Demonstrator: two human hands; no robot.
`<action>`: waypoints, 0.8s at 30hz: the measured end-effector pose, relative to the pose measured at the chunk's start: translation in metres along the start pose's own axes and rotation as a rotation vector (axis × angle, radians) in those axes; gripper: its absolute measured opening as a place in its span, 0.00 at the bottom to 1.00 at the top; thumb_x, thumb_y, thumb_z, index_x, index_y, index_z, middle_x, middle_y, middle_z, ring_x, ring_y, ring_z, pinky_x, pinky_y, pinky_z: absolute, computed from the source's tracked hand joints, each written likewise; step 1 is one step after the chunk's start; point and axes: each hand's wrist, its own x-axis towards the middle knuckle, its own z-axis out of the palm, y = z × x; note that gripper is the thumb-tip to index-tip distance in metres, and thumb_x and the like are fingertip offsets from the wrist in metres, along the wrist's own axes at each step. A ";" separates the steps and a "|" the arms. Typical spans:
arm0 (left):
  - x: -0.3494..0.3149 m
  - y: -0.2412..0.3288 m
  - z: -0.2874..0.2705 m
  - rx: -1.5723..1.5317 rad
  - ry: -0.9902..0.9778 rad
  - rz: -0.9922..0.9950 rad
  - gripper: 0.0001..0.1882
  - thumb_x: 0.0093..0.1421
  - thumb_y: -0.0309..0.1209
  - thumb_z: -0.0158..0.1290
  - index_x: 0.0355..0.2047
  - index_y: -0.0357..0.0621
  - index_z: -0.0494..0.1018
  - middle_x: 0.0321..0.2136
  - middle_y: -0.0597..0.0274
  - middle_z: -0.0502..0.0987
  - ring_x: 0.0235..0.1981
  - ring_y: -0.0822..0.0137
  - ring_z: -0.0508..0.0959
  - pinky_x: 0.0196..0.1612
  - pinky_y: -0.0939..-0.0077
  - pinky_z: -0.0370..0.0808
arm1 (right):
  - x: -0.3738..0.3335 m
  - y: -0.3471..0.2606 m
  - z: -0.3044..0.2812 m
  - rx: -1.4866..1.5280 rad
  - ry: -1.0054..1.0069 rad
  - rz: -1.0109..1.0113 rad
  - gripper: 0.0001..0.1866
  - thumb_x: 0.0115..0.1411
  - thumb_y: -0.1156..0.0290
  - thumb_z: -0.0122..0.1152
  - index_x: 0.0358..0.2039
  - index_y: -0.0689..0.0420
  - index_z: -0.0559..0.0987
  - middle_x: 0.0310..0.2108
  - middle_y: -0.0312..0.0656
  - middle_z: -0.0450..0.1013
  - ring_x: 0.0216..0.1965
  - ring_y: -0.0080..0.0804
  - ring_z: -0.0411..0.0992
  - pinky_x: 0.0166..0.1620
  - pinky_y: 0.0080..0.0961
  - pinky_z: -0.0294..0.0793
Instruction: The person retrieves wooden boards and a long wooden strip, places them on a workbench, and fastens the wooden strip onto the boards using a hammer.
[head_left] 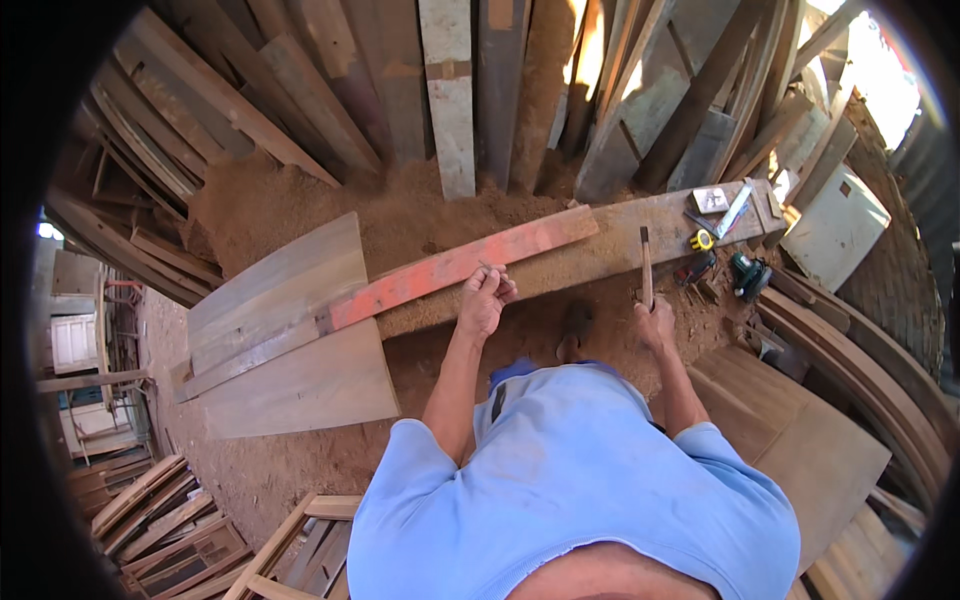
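My left hand (484, 303) is raised over the near edge of a red-painted plank (450, 262), its fingers pinched on a small thin piece that looks like a nail. Wrapped round the wooden handle of a hammer (647, 265) is my right hand (656, 325), with the dark head pointing away from me. The red plank lies on a long, dusty wooden bench beam (620, 232). Its left end meets a wide wooden panel (290, 385) lying across the beam's left part.
A yellow tape measure (701, 240), a small box (711, 201) and a pale blade-like tool (735, 210) sit at the bench's right end. Beyond it is a green power tool (750, 276). Boards (450, 100) lean behind a sawdust heap (260, 215). A brown panel (790, 440) lies right.
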 end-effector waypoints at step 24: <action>0.134 -0.020 -0.073 1.942 0.430 0.397 0.09 0.56 0.31 0.51 0.37 0.45 0.72 0.30 0.52 0.78 0.39 0.50 0.76 0.46 0.57 0.68 | 0.194 -0.088 0.130 -0.548 -0.163 -0.639 0.27 0.60 0.53 0.56 0.57 0.50 0.71 0.63 0.44 0.60 0.60 0.53 0.58 0.63 0.51 0.52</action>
